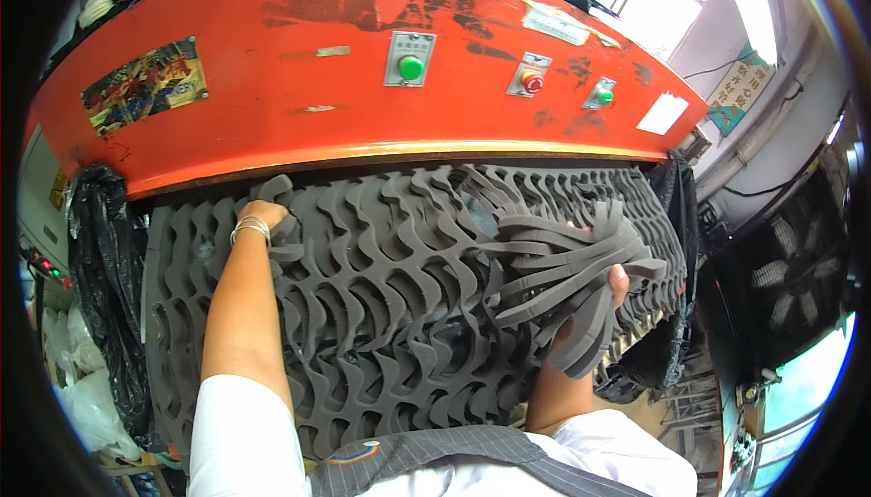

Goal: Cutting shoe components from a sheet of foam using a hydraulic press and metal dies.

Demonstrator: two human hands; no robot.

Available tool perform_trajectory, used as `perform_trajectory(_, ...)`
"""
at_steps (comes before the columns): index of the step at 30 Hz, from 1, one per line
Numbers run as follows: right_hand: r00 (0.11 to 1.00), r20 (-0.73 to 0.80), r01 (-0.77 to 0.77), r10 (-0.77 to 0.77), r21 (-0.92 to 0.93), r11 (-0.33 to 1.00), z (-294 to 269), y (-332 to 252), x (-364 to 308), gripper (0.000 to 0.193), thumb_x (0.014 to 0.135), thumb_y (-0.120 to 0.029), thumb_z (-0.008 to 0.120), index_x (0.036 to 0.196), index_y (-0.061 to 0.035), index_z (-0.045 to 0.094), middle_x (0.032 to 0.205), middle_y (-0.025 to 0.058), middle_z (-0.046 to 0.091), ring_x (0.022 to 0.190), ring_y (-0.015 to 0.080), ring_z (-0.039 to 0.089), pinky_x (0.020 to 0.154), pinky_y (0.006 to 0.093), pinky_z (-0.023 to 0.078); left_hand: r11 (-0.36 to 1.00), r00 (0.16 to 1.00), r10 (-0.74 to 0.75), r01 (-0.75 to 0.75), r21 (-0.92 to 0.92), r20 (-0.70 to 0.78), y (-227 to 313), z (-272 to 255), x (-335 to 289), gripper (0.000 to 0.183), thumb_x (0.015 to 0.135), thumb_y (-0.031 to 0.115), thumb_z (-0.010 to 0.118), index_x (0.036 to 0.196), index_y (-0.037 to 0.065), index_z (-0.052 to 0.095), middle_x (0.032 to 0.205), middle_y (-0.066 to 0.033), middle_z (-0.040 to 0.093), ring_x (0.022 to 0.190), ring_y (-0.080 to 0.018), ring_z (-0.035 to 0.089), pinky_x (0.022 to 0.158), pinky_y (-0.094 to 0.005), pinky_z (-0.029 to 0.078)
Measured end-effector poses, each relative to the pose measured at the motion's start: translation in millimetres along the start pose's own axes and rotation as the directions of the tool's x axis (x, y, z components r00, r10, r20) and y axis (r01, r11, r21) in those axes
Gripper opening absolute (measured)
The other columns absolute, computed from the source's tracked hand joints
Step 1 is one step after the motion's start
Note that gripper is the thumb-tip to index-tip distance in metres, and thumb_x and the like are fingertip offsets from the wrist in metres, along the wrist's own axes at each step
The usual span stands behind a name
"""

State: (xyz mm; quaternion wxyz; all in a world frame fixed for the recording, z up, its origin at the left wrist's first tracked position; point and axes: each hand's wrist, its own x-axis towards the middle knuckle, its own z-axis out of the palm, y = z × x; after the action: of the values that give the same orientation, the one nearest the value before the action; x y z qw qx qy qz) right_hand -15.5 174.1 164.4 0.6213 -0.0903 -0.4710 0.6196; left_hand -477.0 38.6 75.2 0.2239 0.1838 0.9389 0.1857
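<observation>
A large dark grey foam sheet (367,270), cut through with rows of wavy curved holes, spreads out before me. My left hand (261,216), with bangles at the wrist, is at the sheet's far left, its fingers closed round a curved foam strip (279,188). At the right, my right hand (619,285) grips a fanned-out bundle of grey foam strips (567,265) above the sheet. The thumb lies across the bundle, and most of the other fingers are hidden behind it.
An orange machine beam (318,88) spans the far side, with green buttons (411,68) and a red button (532,84). Black plastic (104,288) hangs at the left edge. A dark fan (794,265) stands at the right.
</observation>
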Motion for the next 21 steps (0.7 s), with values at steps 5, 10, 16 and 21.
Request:
perform_trajectory(5,0.970,-0.238,0.081,-0.041,0.164,0.983,-50.6,-20.5,-8.7,0.063,0.080,-0.031,0.051,0.133,-0.0003,0.036,0.120,0.0215,0.051,0.109,0.0329,0.052,0.097,0.0457,0.043,1.000,0.996,-0.005,0.005,-0.011,-0.084,10.0,18.4,-5.3,0.046,0.067,0.027,0.062,0.103,-0.002,0.066,0.116,-0.0241,0.058,0.112,-0.0351,0.056,0.096,-0.0367,0.044)
perform_trajectory(10,0.857,-0.350,0.252,-0.377,-0.353,0.901,-34.3,-48.4,-17.8,0.074,0.082,-0.035,0.056,0.138,0.0034,0.028,0.128,0.0250,0.045,0.114,0.0343,0.050,0.099,0.0465,0.043,0.987,0.987,-0.046,0.020,-0.162,-0.153,0.4,17.6,-20.0,0.042,0.066,0.026,0.062,0.097,-0.003,0.068,0.110,-0.0256,0.060,0.108,-0.0363,0.058,0.094,-0.0377,0.045)
perform_trajectory(16,0.779,0.358,0.543,-0.515,0.028,0.839,-20.6,-219.0,13.0,0.080,0.090,-0.050,0.046,0.133,0.0145,0.024,0.133,0.0360,0.035,0.118,0.0381,0.047,0.101,0.0622,0.034,0.961,0.981,-0.029,-0.025,-0.274,-0.191,12.9,20.9,-29.2,0.046,0.067,0.026,0.065,0.098,-0.008,0.065,0.110,-0.0298,0.059,0.107,-0.0383,0.058,0.093,-0.0396,0.045)
perform_trajectory(21,0.921,0.229,-0.230,0.315,-0.332,0.915,122.8,-77.7,33.8,0.064,0.062,-0.024,0.067,0.118,0.0033,0.050,0.109,0.0155,0.058,0.102,0.0275,0.056,0.090,0.0417,0.046,0.950,0.872,-0.054,-0.105,-0.294,-0.486,-10.8,27.5,-45.9,0.059,0.069,0.030,0.066,0.109,-0.012,0.055,0.112,-0.0315,0.057,0.110,-0.0415,0.054,0.095,-0.0419,0.043)
